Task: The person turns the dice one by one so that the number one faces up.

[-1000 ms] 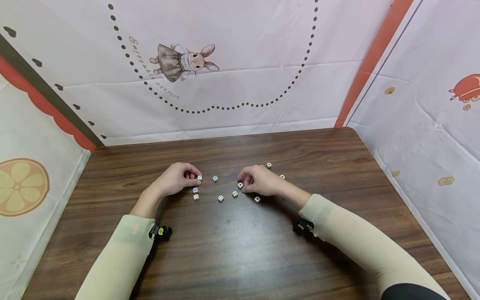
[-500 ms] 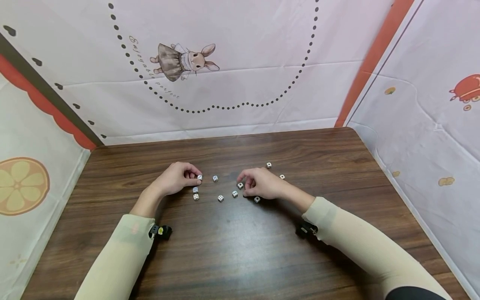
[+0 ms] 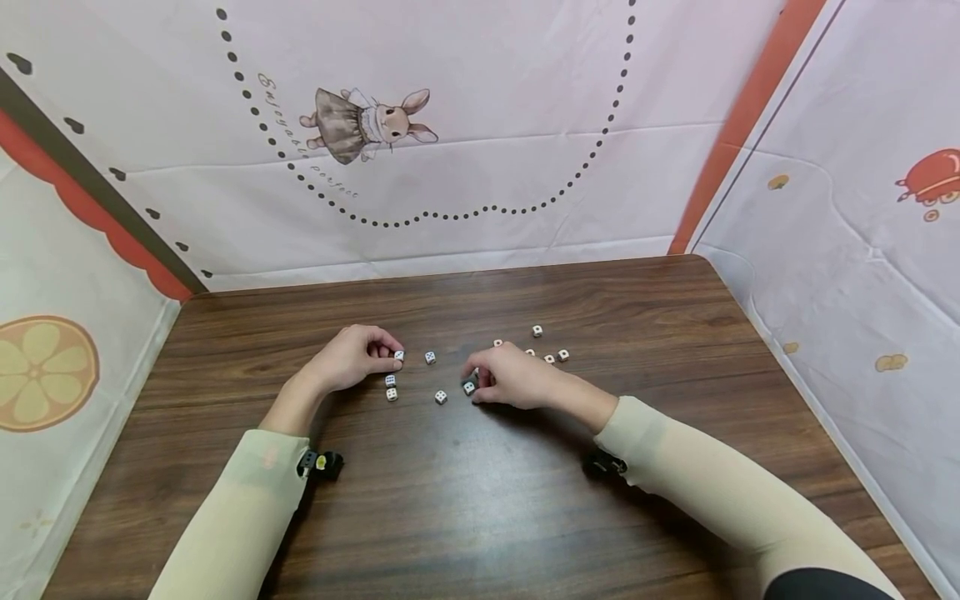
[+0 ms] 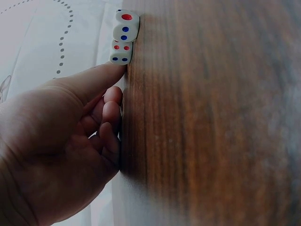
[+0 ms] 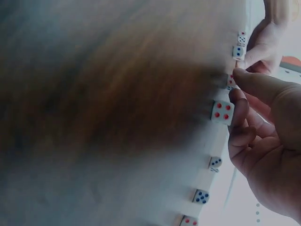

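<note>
My left hand (image 3: 348, 358) rests at the left of the dice and pinches a white die (image 3: 399, 356) between thumb and index finger. Two dice, a nearer one (image 4: 126, 23) and one behind it (image 4: 121, 52), stand beyond the thumb in the left wrist view. Thumb and index finger of my right hand (image 3: 517, 377) curl round another white die (image 3: 469, 388); how firmly they press is hard to see. In the right wrist view, a die with red pips (image 5: 222, 112) lies beside the curled lower fingers. The right hand covers part of the table.
Between the hands lie a far die (image 3: 430, 357) and a near die (image 3: 441, 397). Several more dice (image 3: 550, 359) lie scattered behind the right hand, one die (image 3: 537, 331) farthest back. The brown wooden table (image 3: 465, 500) meets printed cloth walls (image 3: 480, 167) at the back and sides.
My right hand has opened away from one die and shifted left and nearer to another. Dice behind it now show; two others are out of sight. My left hand stays still.
</note>
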`<state>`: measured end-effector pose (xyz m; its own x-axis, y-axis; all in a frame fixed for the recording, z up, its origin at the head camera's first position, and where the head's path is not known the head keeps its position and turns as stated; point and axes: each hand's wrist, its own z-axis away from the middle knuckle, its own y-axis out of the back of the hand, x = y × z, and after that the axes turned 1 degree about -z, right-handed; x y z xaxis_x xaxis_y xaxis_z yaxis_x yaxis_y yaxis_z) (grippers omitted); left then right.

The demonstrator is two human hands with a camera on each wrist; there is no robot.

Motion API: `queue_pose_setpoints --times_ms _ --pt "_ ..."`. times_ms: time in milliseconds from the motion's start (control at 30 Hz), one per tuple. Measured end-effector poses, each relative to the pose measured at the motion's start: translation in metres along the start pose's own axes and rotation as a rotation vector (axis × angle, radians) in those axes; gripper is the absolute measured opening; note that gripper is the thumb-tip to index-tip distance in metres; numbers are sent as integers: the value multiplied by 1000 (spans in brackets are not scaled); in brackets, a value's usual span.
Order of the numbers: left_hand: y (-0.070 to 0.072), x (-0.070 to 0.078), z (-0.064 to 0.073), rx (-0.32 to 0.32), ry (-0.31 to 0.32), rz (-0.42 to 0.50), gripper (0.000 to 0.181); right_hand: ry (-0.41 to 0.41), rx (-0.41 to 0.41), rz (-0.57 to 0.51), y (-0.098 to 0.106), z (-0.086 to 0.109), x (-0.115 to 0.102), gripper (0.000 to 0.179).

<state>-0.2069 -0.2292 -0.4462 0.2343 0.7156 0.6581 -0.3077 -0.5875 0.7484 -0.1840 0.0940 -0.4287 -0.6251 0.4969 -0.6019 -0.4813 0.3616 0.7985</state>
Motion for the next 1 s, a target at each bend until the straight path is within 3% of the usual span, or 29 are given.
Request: queue_pose_setpoints --times_ms 333,800,1000 --pt "-1 0 0 -1 -4 1 16 -10 -20 74 -4 -2 -2 15" --pt "-1 -2 -1 4 -5 1 15 -3 -7 -51 3 5 9 10" --pt "-2 -1 0 4 -7 6 15 -62 -13 -65 2 7 10 8"
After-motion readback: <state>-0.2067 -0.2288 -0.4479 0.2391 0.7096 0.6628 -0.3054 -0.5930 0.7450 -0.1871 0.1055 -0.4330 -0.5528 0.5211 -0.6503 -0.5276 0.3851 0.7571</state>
